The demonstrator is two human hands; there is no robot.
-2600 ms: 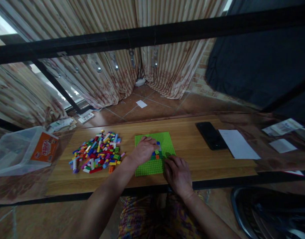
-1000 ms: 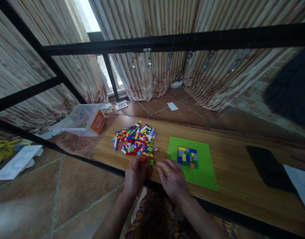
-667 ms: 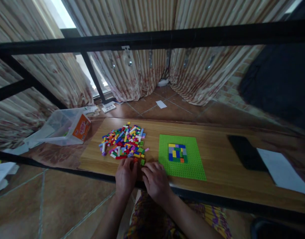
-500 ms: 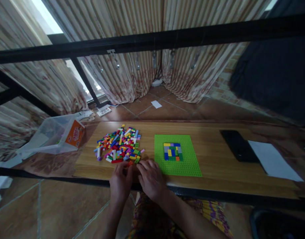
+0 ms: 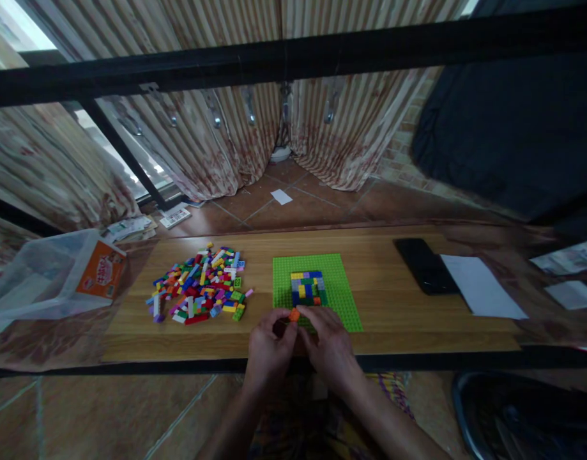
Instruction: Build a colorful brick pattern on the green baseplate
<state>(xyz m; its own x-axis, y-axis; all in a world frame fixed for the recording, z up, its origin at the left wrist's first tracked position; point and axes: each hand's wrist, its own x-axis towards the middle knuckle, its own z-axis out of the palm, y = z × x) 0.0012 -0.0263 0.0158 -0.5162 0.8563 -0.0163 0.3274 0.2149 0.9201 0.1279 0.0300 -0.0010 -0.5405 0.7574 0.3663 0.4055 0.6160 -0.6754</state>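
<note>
Just over the near edge of the green baseplate (image 5: pixel 347 313), a small orange brick (image 5: pixel 294 315) sits between my two hands. My left hand (image 5: pixel 271 342) pinches it between thumb and fingers. From the other side, the fingertips of my right hand (image 5: pixel 332 342) close against the same brick. A low block of blue, yellow, grey, green and orange bricks (image 5: pixel 308 281) is fixed on the baseplate. Its near left part is partly hidden by my fingers.
To the left on the wooden board (image 5: pixel 259 246) lies a pile of mixed bricks (image 5: pixel 202 284). Beyond it stands a clear plastic box (image 5: pixel 58 268) with an orange label. A black phone (image 5: pixel 422 265) and white paper (image 5: pixel 482 287) lie at right. A dark bar (image 5: pixel 255 61) crosses above.
Both hands have moved from the near edge of the brick pile to the baseplate's near edge, carrying the orange brick. The view has shifted to the right.
</note>
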